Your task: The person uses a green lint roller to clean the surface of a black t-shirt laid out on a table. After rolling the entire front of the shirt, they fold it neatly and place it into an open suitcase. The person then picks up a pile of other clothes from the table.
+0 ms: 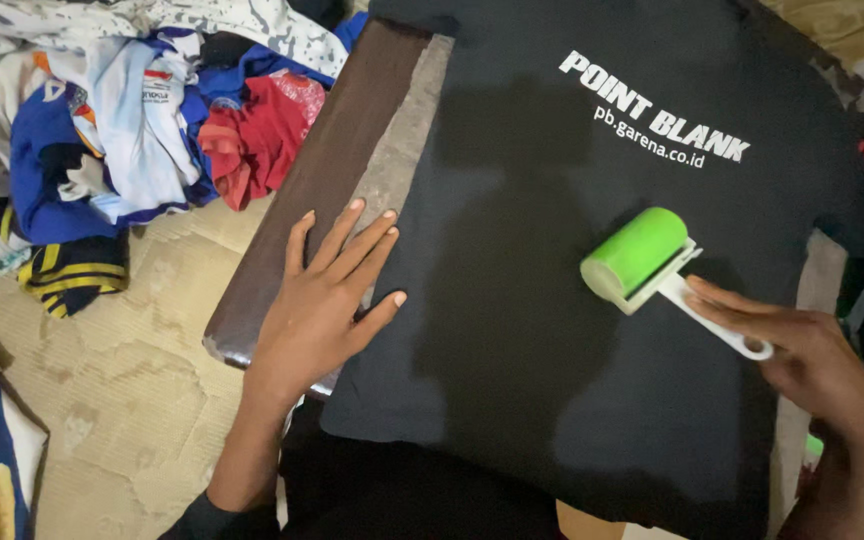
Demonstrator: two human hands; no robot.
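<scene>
Green lint roller rests on the black T-shirt, right of centre on the table. Right hand closes on its white handle; left hand lies open, flat, pinning the shirt edge. The roller is probably light and rigid; hold it by the handle.

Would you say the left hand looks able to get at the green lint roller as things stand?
Probably yes. The left hand lies flat at the edge of the black shirt, and only bare shirt lies between it and the lint roller. The right hand holds the roller's white handle, though.
</scene>
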